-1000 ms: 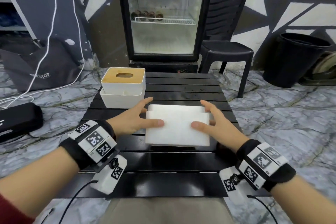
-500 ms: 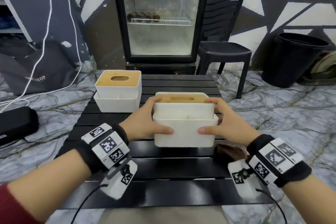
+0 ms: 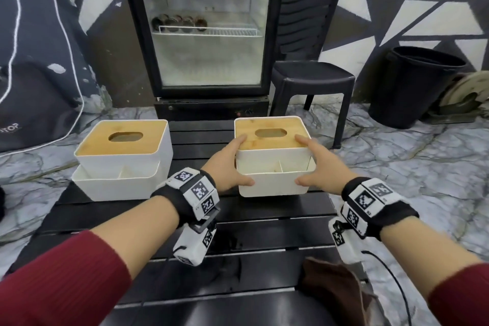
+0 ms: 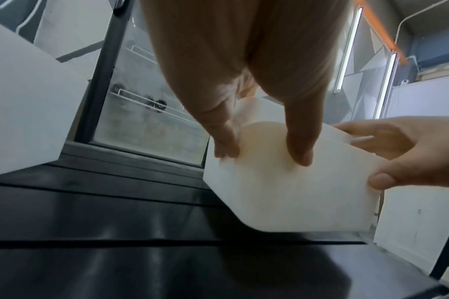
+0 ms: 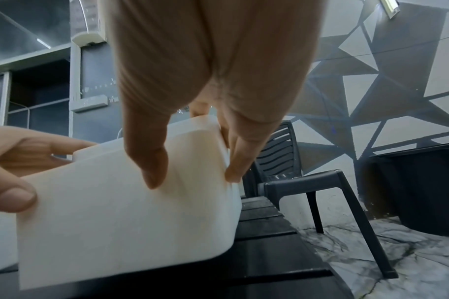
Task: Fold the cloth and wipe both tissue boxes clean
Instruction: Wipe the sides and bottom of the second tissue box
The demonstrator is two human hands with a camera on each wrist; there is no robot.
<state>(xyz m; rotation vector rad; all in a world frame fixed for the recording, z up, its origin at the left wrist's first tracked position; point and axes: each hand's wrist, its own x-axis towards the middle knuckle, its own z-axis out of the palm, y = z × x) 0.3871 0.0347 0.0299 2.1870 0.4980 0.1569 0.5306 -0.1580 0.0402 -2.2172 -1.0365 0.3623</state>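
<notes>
1. The right-hand white plastic tissue box with a bamboo lid and oval slot [image 3: 272,156] sits on the far right part of the black slatted table [image 3: 264,219], upright in the head view. From the left wrist view its near bottom edge looks raised a bit off the slats, hard to be sure.
2. Left hand [image 3: 229,164] clamps the box's left side: thumb across the front wall low down, fingers reaching up along the side with one tip on the lid edge. Wrist is straight, forearm coming in from lower left, red sleeve [image 3: 60,280] pushed back.
3. Right hand [image 3: 318,167] mirrors it on the right side, thumb on the front wall, fingers up the side and a tip touching the lid. So both hands are gripping the same box, one on each side.
4. The second white tissue box with the same bamboo lid [image 3: 121,159] stands to the left, apart from the held one, nobody touching it.
5. A dark brown cloth [image 3: 336,288] lies bunched at the near right table edge, under the right forearm.
6. Behind the table: a glass-door fridge [image 3: 206,34], a dark plastic chair [image 3: 312,66], and a black bin [image 3: 412,87].
</notes>
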